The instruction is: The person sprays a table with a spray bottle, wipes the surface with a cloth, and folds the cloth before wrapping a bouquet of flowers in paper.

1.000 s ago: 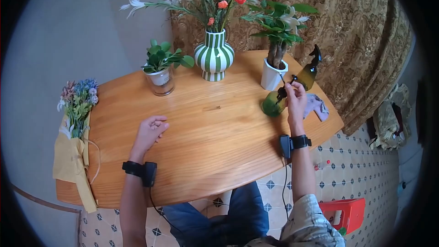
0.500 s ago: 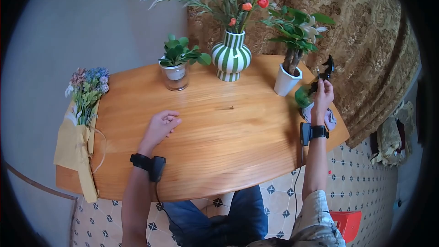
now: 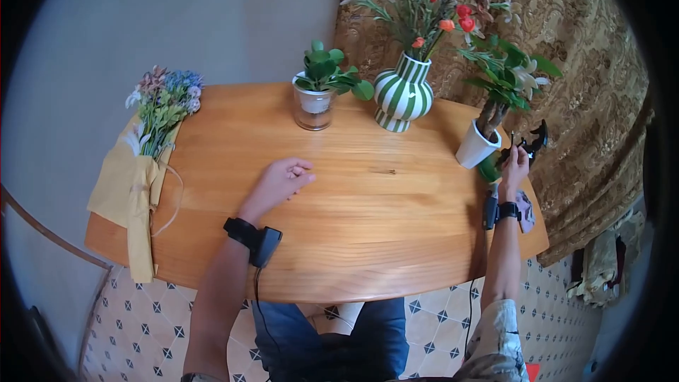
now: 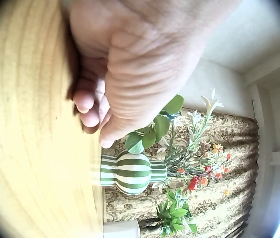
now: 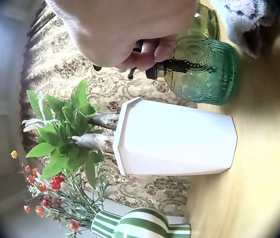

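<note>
My right hand [image 3: 515,168] grips the black pump top of a green glass spray bottle [image 5: 204,69] at the table's right end. The bottle stands right beside the white pot [image 3: 477,146] of a leafy plant, its body partly hidden by the hand in the head view. Behind it is a yellowish bottle [image 5: 208,21], whose black trigger head [image 3: 540,137] shows past my fingers. My left hand [image 3: 278,181] rests over the middle-left of the wooden table [image 3: 353,240], its fingers loosely curled around nothing.
A green-and-white striped vase [image 3: 403,95] of flowers and a small plant in a glass pot [image 3: 312,112] stand along the back. At the left lies a bouquet in yellow paper [image 3: 145,184]. A purplish cloth [image 3: 525,211] lies near the right edge, by the patterned curtain [image 3: 594,85].
My right hand has carried the green spray bottle rightward from in front of the white pot to beside it, near the other bottle. The head view has turned left; the left hand stays idle.
</note>
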